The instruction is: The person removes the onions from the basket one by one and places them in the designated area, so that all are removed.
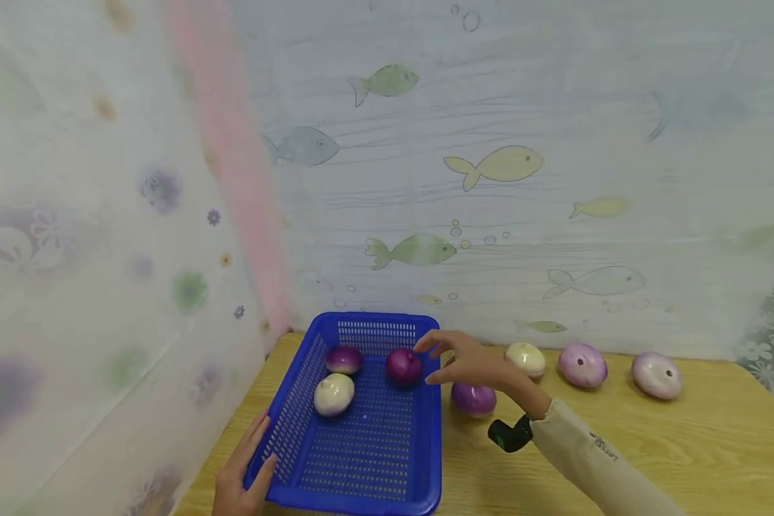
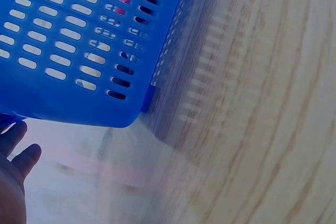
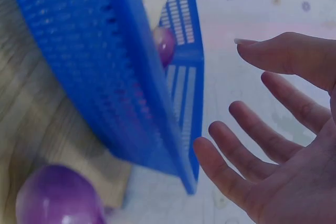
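A blue perforated plastic basket (image 1: 426,459) stands on the table. In it lie a dark purple onion (image 1: 403,368), a purple-and-white onion (image 1: 345,360) and a whitish onion (image 1: 334,395), all glossy. My left hand (image 1: 241,473) rests against the basket's left side near the front corner, fingers straight along the rim; in the left wrist view only part of that hand (image 2: 16,171) shows. Over the basket's right rim hovers my right hand (image 1: 466,360), thumb and fingers spread beside the dark purple onion. The right wrist view shows this hand (image 3: 283,156) with nothing in it.
Right of the basket, a purple onion (image 1: 474,399) lies close to its wall. Farther along are a whitish onion (image 1: 525,360) and two pale purple onions, one nearer (image 1: 583,365) and one farther right (image 1: 656,375). A patterned curtain (image 1: 490,215) hangs behind the wooden table (image 1: 619,444).
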{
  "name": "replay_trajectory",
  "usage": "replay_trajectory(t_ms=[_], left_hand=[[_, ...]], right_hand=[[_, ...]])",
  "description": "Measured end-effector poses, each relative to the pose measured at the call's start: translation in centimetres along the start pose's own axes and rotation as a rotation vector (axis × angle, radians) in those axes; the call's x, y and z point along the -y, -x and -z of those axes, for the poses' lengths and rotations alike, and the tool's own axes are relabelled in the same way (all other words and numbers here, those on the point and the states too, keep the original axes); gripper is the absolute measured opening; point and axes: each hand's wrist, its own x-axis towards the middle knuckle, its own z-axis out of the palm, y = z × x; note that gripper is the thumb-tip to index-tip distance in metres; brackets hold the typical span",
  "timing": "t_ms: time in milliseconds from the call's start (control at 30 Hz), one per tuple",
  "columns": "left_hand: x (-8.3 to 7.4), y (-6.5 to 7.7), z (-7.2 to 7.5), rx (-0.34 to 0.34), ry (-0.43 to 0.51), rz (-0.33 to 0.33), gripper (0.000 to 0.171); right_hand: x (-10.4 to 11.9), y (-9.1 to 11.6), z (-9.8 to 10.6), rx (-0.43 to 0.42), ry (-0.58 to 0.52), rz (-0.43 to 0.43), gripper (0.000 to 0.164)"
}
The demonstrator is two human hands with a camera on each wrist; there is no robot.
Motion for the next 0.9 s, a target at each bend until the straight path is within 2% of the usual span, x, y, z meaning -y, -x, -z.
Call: replay_trajectory(t_ms=[167, 400, 567, 733, 900], left_hand=[[0.4, 0.2, 0.0, -0.021, 0.013, -0.023, 0.054], [0.3, 0.6, 0.1, -0.012, -0.018, 0.067, 0.05], [0.2, 0.6, 0.2, -0.027, -0.035, 0.094, 0.049], [0.1, 0.4, 0.1, -0.027, -0.006, 0.08, 0.05], [0.0, 0.2, -0.2, -0.042, 0.03, 0.022, 0.052]], right_hand=[[0.4, -1.6, -1.2, 0.035, 0.014, 0.041, 0.039], [1.4, -3.4, -3.0, 0.07, 0.007, 0.021, 0.04], [1.6, -4.5, -4.2, 0.092, 0.009, 0.023, 0.042], [1.8, -5.4, -5.1, 0.115, -0.011, -0.01, 0.044], [1.8, -6.5, -6.1, 0.14, 0.002, -0.026, 0.045]])
